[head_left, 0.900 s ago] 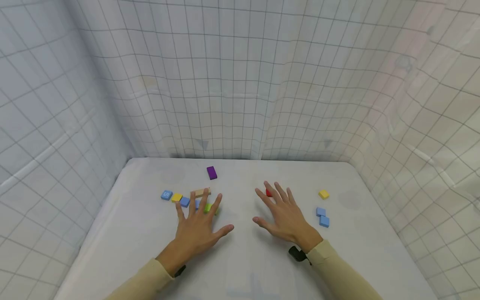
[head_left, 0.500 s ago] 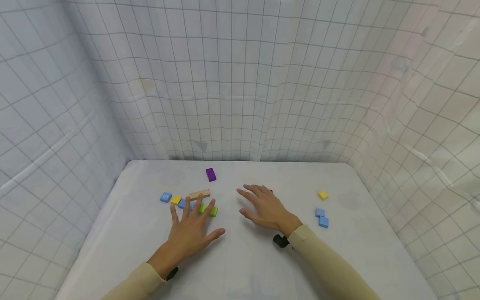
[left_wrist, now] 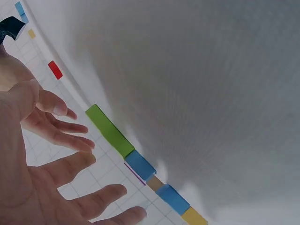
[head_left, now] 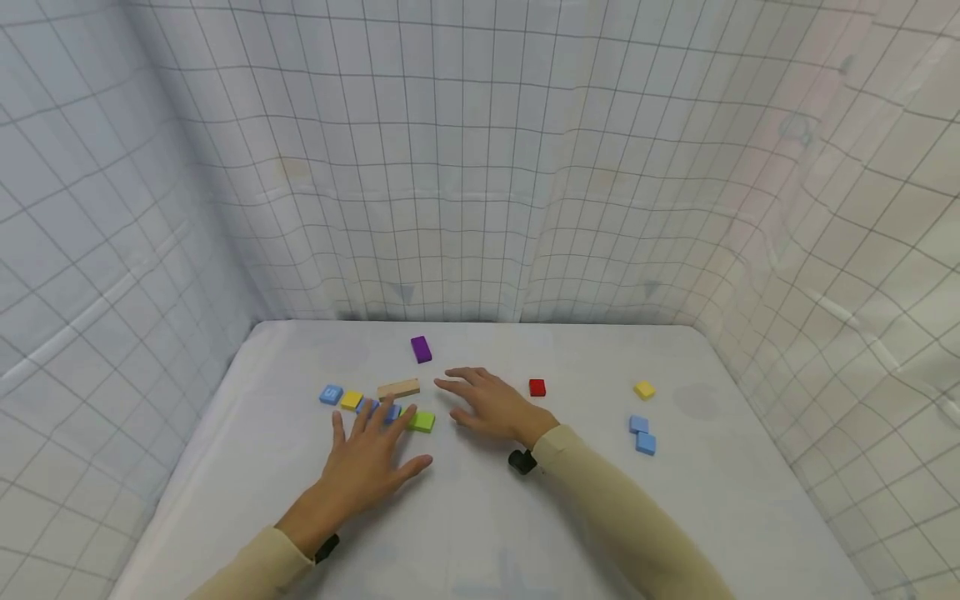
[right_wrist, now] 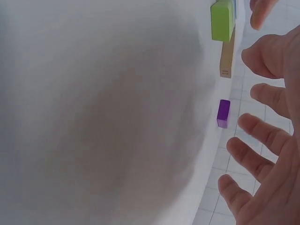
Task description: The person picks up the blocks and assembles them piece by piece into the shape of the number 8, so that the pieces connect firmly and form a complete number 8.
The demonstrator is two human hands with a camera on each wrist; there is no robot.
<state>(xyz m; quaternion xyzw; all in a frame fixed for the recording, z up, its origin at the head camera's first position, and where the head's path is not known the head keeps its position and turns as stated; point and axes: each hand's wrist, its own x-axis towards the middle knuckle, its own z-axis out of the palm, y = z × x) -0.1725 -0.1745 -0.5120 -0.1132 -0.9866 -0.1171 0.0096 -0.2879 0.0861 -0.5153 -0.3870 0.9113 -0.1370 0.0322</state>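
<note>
My left hand point(head_left: 362, 468) hovers with spread fingers just in front of a row of small blocks, holding nothing. That row runs from a blue block marked with a digit point(head_left: 331, 394) through a yellow block point(head_left: 352, 401) and blue blocks point(left_wrist: 140, 164), partly behind the fingers, to a green piece point(head_left: 423, 422) at its right end. Behind the row lies a wooden block point(head_left: 398, 389). My right hand point(head_left: 491, 407), fingers extended and apart, is above the table right of the green piece and holds nothing. A purple block point(head_left: 422, 349) lies farther back.
A red block point(head_left: 537, 387) lies behind the right wrist. Over on the right are a yellow block point(head_left: 644, 390) and two touching blue blocks point(head_left: 642, 435). Grid-patterned white curtains point(head_left: 480, 167) enclose the white table point(head_left: 480, 533) at the back and sides.
My right hand has moved left, from in front of the red block toward the wooden block, uncovering the red one. The left hand has shifted slightly left and toward me. The blocks stay put.
</note>
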